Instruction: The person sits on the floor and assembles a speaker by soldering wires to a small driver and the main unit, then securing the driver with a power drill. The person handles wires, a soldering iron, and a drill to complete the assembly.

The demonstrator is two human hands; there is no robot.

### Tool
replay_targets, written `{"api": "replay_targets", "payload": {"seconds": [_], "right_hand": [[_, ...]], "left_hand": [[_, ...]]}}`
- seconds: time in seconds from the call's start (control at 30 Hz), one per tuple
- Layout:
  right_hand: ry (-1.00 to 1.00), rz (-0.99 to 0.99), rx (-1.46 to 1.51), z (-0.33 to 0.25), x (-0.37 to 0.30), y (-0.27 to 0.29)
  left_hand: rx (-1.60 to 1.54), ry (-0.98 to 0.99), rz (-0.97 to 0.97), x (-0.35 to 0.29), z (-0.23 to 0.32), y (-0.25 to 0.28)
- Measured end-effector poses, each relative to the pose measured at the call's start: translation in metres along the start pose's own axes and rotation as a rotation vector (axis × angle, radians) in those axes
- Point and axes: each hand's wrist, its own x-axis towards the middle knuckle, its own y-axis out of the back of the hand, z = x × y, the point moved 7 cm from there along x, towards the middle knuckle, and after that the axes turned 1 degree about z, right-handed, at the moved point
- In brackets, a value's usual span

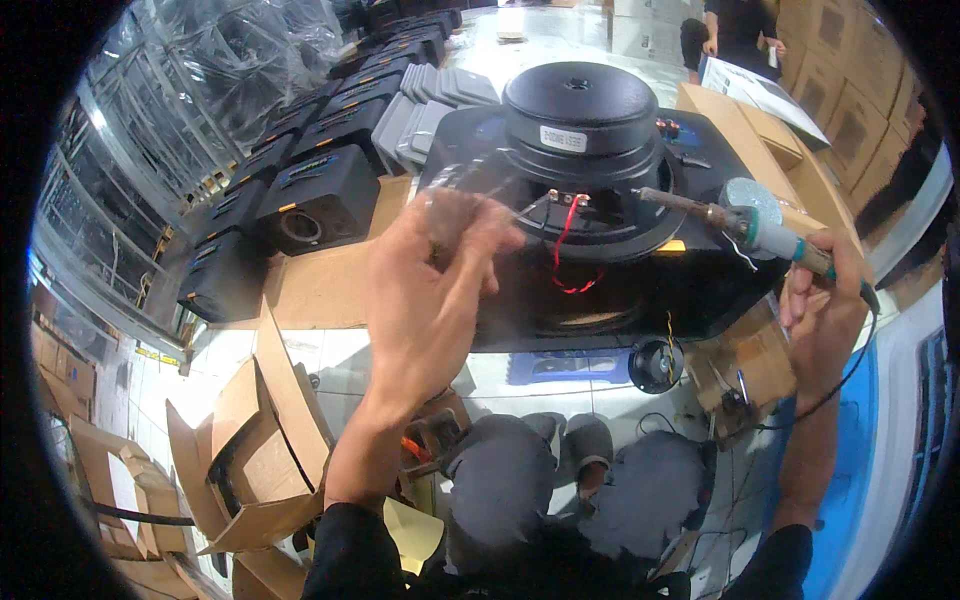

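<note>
My right hand (828,300) grips the teal handle of a soldering iron (770,235). Its tip points left, just beside the terminals (570,198) of a large black speaker driver (580,125). The driver rests magnet up on a black speaker box (690,170). A twisted red and black wire (560,250) hangs from the terminals. To the left of them, my left hand (425,280) is closed, its fingers blurred. A thin grey wire (530,212) runs from its fingertips toward the terminals. A round grey disc (750,205) lies behind the iron.
Rows of black speaker boxes (320,205) stand at the left on cardboard, near stacked grey panels (425,110). Below the work lie a small round driver (655,365) and a blue plastic piece (570,367). Open cartons (250,450) sit lower left. Another person (740,35) stands far right.
</note>
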Motion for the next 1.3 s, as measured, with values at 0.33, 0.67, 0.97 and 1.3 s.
{"api": "replay_targets", "payload": {"seconds": [0.33,0.67,0.97,1.3], "right_hand": [[-0.13,-0.029,0.05,0.007,0.005,-0.029],[-0.079,-0.097,-0.022,0.003,0.004,-0.034],[0.05,-0.141,-0.235,-0.017,0.002,-0.034],[0.24,-0.283,-0.313,-0.033,0.0,-0.039]], "left_hand": [[0.063,-0.039,0.051,0.014,-0.01,-0.005],[0.104,-0.066,0.037,0.013,-0.008,-0.004],[0.098,-0.104,-0.041,0.013,-0.009,-0.01],[0.113,-0.246,-0.04,0.012,-0.002,-0.014]]}}
